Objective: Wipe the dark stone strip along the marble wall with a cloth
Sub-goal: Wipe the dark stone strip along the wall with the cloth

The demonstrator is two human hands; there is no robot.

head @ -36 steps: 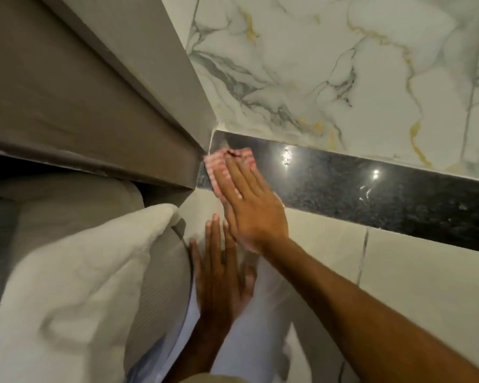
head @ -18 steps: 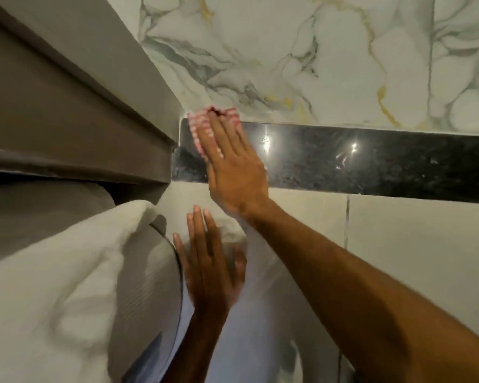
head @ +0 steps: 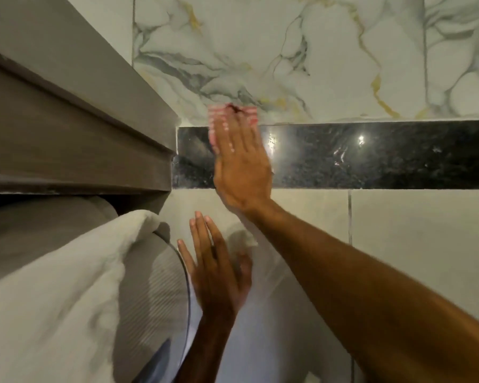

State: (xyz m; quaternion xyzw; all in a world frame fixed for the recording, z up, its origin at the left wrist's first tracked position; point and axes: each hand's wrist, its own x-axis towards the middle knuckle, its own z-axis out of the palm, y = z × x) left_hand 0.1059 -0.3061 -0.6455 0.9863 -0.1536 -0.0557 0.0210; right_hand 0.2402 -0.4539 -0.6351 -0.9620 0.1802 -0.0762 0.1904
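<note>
A glossy dark stone strip [head: 371, 156] runs level across the wall, below white marble [head: 288, 59] with grey and gold veins. My right hand [head: 241, 167] lies flat on the strip near its left end and presses a pink-and-white striped cloth [head: 215, 120] against it; the cloth shows above and left of my fingers, over the strip's upper edge. My left hand [head: 216, 272] rests flat with fingers spread on the pale tile [head: 426, 244] below, holding nothing.
A grey-brown wooden frame [head: 75, 139] juts out on the left and meets the strip's left end. Below it lies a white pillow or folded bedding [head: 53, 299], with ribbed grey fabric [head: 152, 286] beside it. Tile joints run down the lower wall.
My right hand and the cloth have slid right along the strip, away from the wooden frame, baring the strip's left end. The camera has turned more square to the wall. The left hand stays put.
</note>
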